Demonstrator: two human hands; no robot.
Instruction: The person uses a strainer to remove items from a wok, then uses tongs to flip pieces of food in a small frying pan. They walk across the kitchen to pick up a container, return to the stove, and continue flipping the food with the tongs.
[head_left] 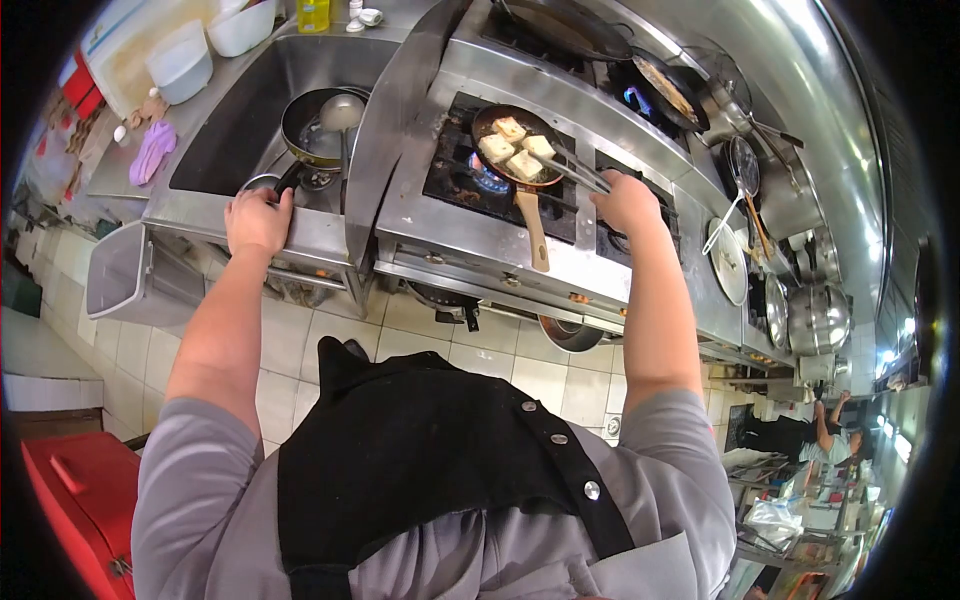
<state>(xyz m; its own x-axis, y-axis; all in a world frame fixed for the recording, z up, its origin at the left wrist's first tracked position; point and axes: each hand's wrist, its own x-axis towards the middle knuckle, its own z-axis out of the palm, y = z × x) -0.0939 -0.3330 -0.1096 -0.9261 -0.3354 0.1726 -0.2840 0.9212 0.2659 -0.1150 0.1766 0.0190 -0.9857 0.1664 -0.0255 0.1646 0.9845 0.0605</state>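
Tofu (497, 148), 4 cubes, sits in the pan (481, 123) over flame. Right hand (628, 203) closes on tongs (575, 170) reaching it; left hand (257, 222) clasps the sink rim (315, 238). Best pinch each cube lightly, by its sides.

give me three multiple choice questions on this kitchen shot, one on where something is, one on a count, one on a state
1. Where is the left hand?
A on the sink rim
B on a red box
C inside a white bowl

2. How many pale cubes lie in the pan by the tongs?
A two
B four
C seven

3. The burner under that pan is:
A lit
B off
C hidden under a lid

Answers:
1 A, its fingers curl over the rim.
2 B, four cubes show in the pan, where the right hand points the tongs.
3 A, a blue flame shows below the pan.
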